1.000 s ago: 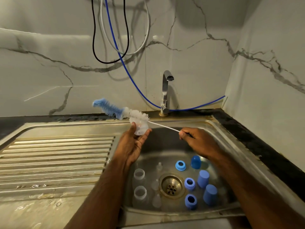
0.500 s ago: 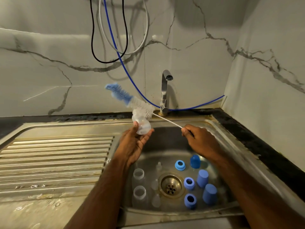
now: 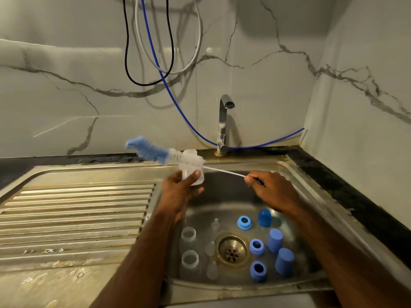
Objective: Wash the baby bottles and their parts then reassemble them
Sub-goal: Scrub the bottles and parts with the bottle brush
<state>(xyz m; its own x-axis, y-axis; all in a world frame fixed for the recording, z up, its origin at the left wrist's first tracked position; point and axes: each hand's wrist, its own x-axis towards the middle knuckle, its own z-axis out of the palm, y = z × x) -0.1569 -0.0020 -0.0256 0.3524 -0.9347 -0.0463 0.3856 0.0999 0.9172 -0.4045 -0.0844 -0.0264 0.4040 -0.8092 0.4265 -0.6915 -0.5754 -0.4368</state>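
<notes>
Head view: bottle brush (image 3: 155,151) swung lower, across bottle (image 3: 192,172).

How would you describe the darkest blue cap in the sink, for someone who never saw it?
Look in the sink basin, behind the drain and below the right hand. The cap stands there, domed and darker blue than the three paler caps.

We are in a home kitchen: a steel sink (image 3: 295,172) with drainboard (image 3: 73,218), a tap (image 3: 223,121), marble-look wall tiles (image 3: 66,85).
</notes>
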